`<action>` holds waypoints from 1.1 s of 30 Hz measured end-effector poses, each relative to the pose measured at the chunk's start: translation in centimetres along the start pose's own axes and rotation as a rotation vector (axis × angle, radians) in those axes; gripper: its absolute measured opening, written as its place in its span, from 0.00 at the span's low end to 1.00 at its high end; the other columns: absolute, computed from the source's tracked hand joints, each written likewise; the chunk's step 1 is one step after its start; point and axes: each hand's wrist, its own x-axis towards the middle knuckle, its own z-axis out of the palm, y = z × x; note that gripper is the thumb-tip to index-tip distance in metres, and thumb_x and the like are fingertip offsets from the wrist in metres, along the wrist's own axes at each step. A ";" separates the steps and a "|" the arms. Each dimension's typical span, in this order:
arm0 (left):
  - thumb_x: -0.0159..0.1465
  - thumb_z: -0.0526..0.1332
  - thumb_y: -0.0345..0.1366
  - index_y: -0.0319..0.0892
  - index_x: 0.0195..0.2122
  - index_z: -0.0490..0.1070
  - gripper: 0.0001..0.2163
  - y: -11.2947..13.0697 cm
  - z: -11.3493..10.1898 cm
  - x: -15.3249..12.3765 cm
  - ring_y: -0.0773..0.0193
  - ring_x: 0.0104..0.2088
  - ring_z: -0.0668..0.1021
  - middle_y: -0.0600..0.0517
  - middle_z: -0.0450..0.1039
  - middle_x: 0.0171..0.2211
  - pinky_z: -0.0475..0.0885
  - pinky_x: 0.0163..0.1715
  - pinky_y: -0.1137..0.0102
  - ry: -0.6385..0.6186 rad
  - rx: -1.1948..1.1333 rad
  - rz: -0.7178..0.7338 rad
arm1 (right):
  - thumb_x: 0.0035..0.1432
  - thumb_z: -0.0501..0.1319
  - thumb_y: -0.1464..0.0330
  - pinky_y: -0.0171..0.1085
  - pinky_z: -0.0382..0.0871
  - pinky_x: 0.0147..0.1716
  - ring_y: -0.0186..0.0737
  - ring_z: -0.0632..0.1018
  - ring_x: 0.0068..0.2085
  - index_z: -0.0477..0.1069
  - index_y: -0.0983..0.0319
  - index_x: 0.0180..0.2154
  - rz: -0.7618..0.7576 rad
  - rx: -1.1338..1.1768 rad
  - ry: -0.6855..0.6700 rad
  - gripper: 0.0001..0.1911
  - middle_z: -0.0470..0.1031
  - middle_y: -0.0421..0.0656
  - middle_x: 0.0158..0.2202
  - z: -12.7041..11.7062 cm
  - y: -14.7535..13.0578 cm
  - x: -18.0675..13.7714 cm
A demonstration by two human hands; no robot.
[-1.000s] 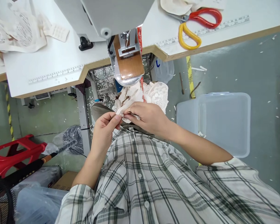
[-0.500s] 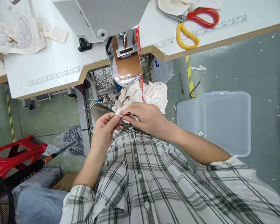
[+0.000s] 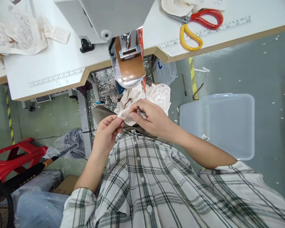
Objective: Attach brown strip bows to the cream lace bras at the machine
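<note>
Just below the sewing machine's arm (image 3: 129,68), both my hands meet over my lap. My left hand (image 3: 107,131) pinches the edge of a small cream lace piece (image 3: 126,116) between thumb and fingers. My right hand (image 3: 152,118) is curled round the same lace piece from the right, fingertips pressed on it. More cream lace fabric (image 3: 156,95) is heaped on my lap behind the hands. My plaid shirt fills the lower part of the view.
A white sewing table (image 3: 61,60) with printed rulers holds red-and-yellow scissors (image 3: 194,25) at the right and lace pieces (image 3: 16,31) at the left. A clear plastic bin (image 3: 225,123) stands on the floor at my right. A red stool (image 3: 11,156) sits at the left.
My right hand's fingers have shifted slightly up along the lace piece and curled more over it. My left hand keeps its pinch in the same place.
</note>
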 end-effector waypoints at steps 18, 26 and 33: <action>0.60 0.70 0.41 0.39 0.30 0.77 0.10 0.2 0.3 -0.5 0.73 0.23 0.67 0.55 0.70 0.25 0.64 0.26 0.75 0.038 0.086 0.107 | 0.70 0.52 0.70 0.39 0.72 0.43 0.41 0.78 0.43 0.72 0.63 0.48 -0.013 -0.054 -0.142 0.12 0.78 0.47 0.42 -0.7 -1.9 -0.6; 0.58 0.72 0.38 0.39 0.30 0.78 0.08 0.1 0.4 -0.1 0.75 0.23 0.66 0.54 0.72 0.27 0.65 0.27 0.75 0.091 -0.094 0.128 | 0.73 0.49 0.63 0.39 0.72 0.33 0.43 0.81 0.34 0.61 0.61 0.64 0.108 -0.313 -0.193 0.22 0.80 0.43 0.35 -0.8 -0.6 -2.3; 0.58 0.72 0.39 0.40 0.31 0.79 0.08 -0.1 0.9 -0.1 0.74 0.25 0.67 0.53 0.74 0.28 0.67 0.28 0.75 0.132 -0.062 0.176 | 0.74 0.42 0.57 0.37 0.68 0.30 0.43 0.81 0.33 0.64 0.63 0.49 0.082 -0.296 -0.009 0.20 0.80 0.47 0.36 0.8 -1.7 -2.2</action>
